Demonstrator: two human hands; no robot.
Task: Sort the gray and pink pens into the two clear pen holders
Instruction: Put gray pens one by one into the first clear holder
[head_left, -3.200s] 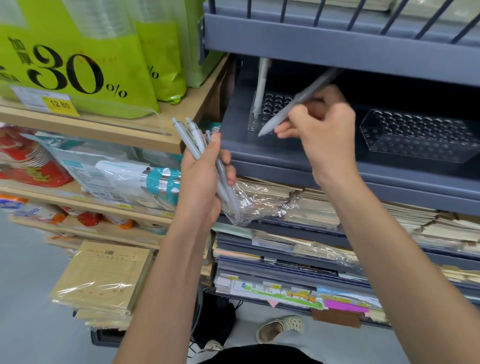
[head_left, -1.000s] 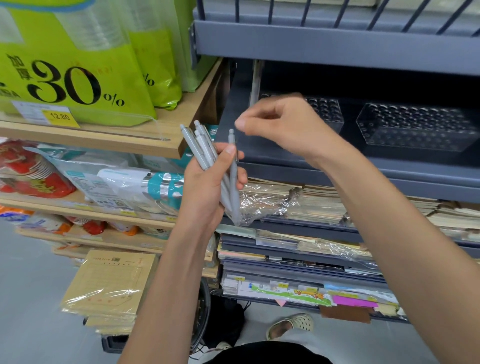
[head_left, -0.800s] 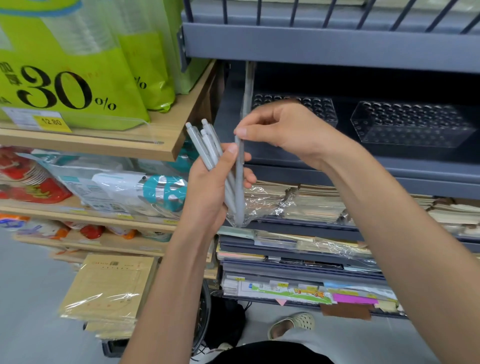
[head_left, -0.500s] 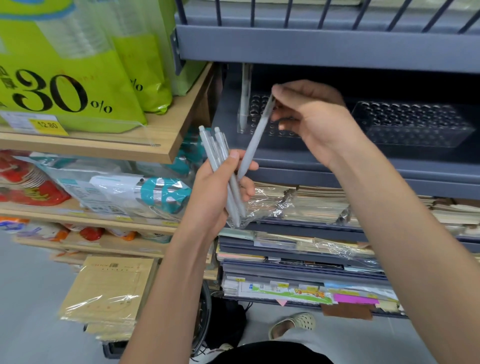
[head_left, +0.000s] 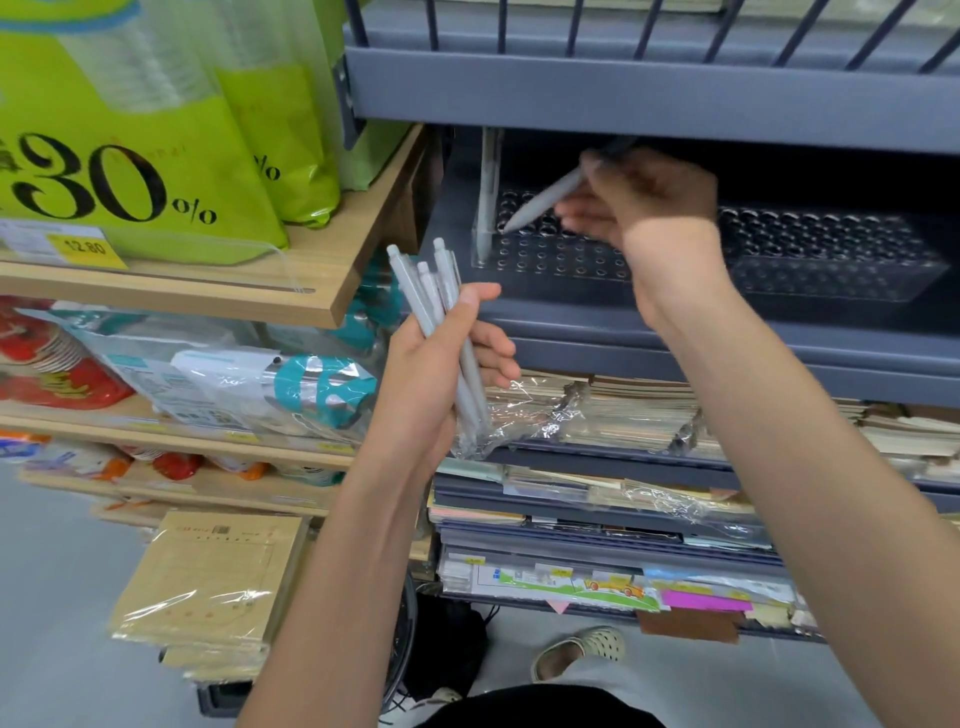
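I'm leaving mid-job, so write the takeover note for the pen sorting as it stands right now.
Left hand: a bundle of gray pens in its grip, clickers up.
Right hand: pinches one gray pen, tip angled down over the left holder.
Done: one pen stands in that holder's left corner.
Left: seat the held pen, then feed in the bundle. The right holder shows no pens; no pink pens in view.
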